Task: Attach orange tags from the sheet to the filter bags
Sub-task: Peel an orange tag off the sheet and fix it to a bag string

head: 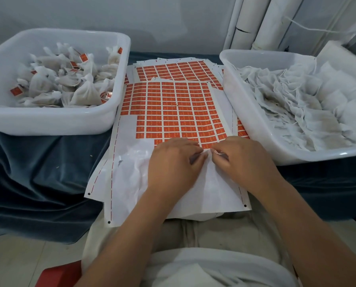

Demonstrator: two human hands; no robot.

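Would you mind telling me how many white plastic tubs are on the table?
2. The left tub sits left of the tag sheet, holding tagged bags; the right tub sits right of it, holding untagged bags.

**No wording can be read**

Each of the orange tags (pixel 174 112) on the top sheet (pixel 127 129) carries a row of small pale marks, too small to read. Red dashed lines (pixel 111 204) run down the sheet's left and right margins, with black dots (pixel 245 205) by its near corners. Tags in the tub (pixel 49 119) at the table's left edge show pale print, also illegible.
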